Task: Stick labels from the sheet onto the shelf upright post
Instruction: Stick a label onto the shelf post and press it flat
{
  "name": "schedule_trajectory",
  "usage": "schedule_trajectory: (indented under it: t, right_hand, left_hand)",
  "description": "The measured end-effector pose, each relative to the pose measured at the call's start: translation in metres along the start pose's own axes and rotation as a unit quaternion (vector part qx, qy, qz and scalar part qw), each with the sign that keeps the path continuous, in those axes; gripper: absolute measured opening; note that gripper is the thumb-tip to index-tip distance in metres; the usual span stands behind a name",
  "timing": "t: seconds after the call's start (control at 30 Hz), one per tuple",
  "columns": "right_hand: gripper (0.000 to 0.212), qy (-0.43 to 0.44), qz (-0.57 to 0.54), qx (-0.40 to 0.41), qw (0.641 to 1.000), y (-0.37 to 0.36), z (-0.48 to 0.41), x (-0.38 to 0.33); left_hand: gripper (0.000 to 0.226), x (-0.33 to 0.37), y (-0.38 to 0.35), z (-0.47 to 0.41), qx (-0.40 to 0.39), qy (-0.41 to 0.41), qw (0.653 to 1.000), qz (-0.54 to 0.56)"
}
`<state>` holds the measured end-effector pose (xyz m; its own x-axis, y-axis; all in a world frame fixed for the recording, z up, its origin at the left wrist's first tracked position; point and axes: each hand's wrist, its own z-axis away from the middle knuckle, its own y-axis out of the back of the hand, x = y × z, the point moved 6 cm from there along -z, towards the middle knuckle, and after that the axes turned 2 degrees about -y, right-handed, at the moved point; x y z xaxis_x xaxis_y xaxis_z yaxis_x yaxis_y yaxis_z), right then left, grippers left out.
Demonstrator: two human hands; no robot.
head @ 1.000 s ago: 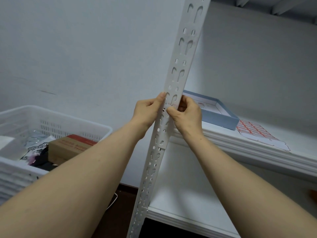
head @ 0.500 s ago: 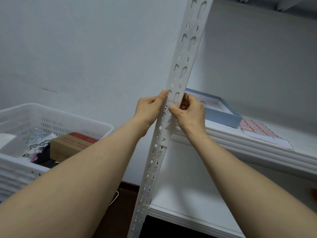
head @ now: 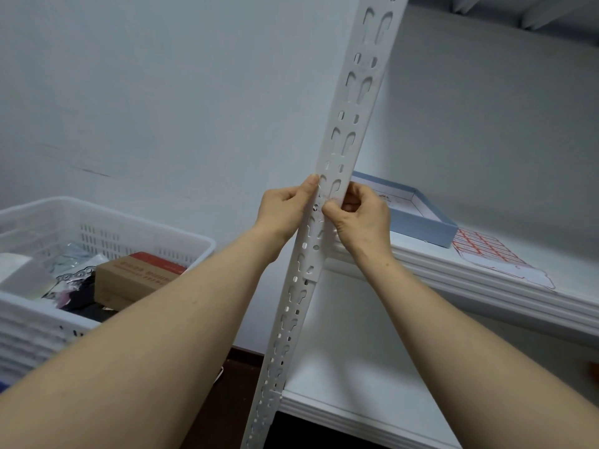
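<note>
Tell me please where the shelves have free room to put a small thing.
Free: the lower shelf right of the post; the upper shelf behind the label sheet, toward the wall. Crowded: the white basket, and the corner holding the blue tray.

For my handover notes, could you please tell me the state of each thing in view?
shelf upright post: standing, gripped from both sides.
left hand: grips post's left edge.
right hand: pinches post's right edge.
label sheet: lying flat on shelf, untouched.
blue box: open, on shelf.
white basket: filled, uncovered.

Single head view, facing forward-down, close to post (head: 348, 104).
</note>
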<state>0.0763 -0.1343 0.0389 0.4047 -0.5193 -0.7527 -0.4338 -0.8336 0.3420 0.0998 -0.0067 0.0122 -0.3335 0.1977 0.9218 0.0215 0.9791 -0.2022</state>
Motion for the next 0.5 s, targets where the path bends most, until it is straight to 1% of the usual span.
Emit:
schedule_trajectory:
  t: [0.13, 0.2, 0.33, 0.5]
  right_hand:
    - [0.055, -0.006, 0.007, 0.009, 1.0, -0.0023, 0.0017, -0.0022]
    - [0.057, -0.005, 0.01, 0.012, 1.0, -0.0027, 0.0029, -0.0027]
    - [0.05, 0.0, 0.009, 0.006, 1.0, -0.0013, 0.0043, -0.0035]
    - [0.035, 0.003, 0.0, 0.0, 1.0, 0.0001, 0.0053, -0.0044]
  left_hand:
    - [0.04, -0.0002, 0.0002, 0.0001, 0.001, 0.003, 1.0, -0.006]
    - [0.04, -0.0004, -0.0001, 0.0, -0.001, 0.004, 1.0, -0.007]
    - [0.041, 0.0003, 0.0, 0.0009, -0.002, 0.007, 1.0, -0.005]
    - [0.041, 0.0005, -0.0003, 0.0017, 0.0, 0.01, 1.0, -0.004]
